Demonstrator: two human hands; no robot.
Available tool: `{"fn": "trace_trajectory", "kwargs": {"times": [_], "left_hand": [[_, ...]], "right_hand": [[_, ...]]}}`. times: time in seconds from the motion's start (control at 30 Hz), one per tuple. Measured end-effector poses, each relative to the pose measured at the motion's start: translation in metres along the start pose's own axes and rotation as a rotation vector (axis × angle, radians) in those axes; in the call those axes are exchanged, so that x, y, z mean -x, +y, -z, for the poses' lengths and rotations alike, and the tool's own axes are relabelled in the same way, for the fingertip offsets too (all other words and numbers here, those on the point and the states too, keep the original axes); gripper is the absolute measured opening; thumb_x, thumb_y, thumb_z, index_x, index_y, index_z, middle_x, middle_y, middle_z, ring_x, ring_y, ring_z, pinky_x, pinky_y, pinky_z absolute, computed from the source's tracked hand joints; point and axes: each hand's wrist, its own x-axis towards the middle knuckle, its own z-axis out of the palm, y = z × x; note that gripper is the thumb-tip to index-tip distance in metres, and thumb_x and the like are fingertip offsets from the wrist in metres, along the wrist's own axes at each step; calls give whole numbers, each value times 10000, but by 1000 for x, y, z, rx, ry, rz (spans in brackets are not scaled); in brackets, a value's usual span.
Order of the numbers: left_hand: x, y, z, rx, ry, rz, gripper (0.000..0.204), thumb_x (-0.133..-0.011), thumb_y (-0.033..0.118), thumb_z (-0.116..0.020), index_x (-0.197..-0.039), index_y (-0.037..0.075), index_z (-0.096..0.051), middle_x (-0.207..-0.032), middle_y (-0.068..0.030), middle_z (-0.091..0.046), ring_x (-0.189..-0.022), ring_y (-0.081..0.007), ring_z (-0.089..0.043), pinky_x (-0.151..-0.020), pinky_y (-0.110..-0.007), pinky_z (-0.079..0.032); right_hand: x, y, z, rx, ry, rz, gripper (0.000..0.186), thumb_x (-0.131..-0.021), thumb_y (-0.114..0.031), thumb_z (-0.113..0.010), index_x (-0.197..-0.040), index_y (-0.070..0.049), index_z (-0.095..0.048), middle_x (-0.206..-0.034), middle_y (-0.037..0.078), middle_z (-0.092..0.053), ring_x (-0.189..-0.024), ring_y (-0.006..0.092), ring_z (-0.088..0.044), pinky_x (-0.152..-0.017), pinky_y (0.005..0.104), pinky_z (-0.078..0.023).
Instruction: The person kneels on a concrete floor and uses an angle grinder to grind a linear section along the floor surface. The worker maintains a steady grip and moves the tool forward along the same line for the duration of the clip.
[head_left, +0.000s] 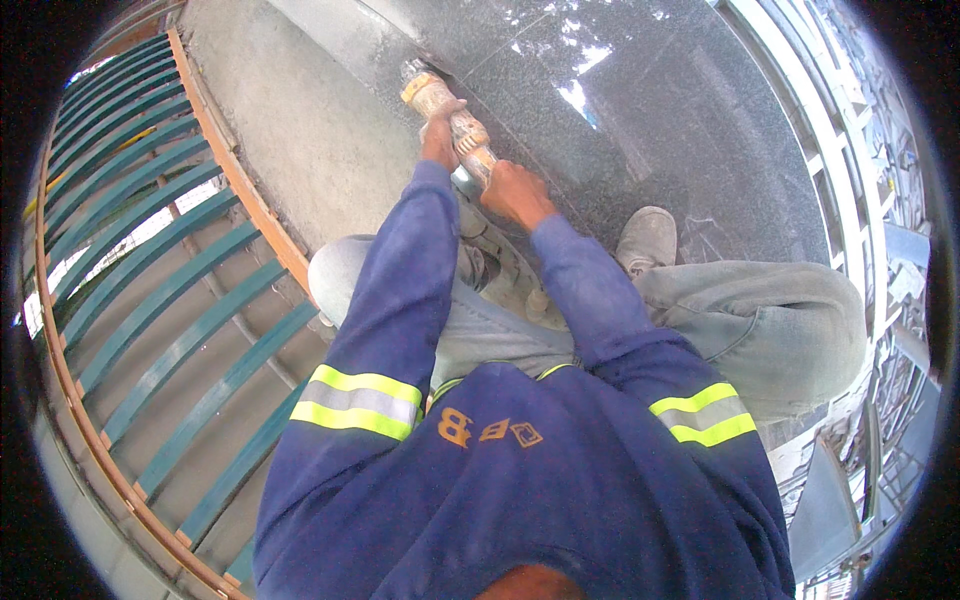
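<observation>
My left hand (441,135) is wrapped round the body of a dusty, yellowish hand-held power tool, likely a grinder (430,95). My right hand (515,190) grips its rear end, nearer my body. The tool's dark head is at the line between a dark, speckled slab (700,130) and pale dust on its surface; whether it touches the slab I cannot tell. A thin straight line runs across the slab beside the tool.
A teal barred railing with an orange rail (205,125) runs along the left, beside a concrete strip (260,120). My legs are bent, with a grey shoe (648,240) on the slab. White metal framing (840,130) and stacked scrap-like pieces (905,250) line the right.
</observation>
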Motion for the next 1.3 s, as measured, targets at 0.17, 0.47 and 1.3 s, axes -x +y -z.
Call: {"fn": "trace_trajectory", "kwargs": {"times": [0.17, 0.47, 1.3], "left_hand": [[5, -8, 1, 0, 29, -31, 372, -810, 222, -699, -1054, 4, -522, -784, -140, -625, -626, -294, -668, -579, -446, -598], [3, -6, 3, 27, -18, -6, 366, -808, 220, -703, -1052, 12, -526, -773, -136, -621, -627, -287, -665, -579, -449, -597], [5, -12, 0, 71, 5, 16, 328, -825, 210, -681, -1021, 26, -492, -718, -129, -578, -573, -273, -627, -539, -432, -574]], "right_hand": [[10, 3, 1, 15, -27, 12, 351, -756, -148, -672, -1035, 63, -686, -1057, 299, -686, -1016, 444, -673, -874, 500, -535], [9, -1, 5, 3, -57, -25, 361, -770, -156, -672, -1066, 50, -687, -1103, 288, -682, -1055, 432, -665, -897, 500, -524], [13, 6, -2, -13, 12, -13, 319, -787, -135, -623, -1033, 55, -694, -1058, 312, -680, -1027, 446, -668, -877, 511, -527]]}}
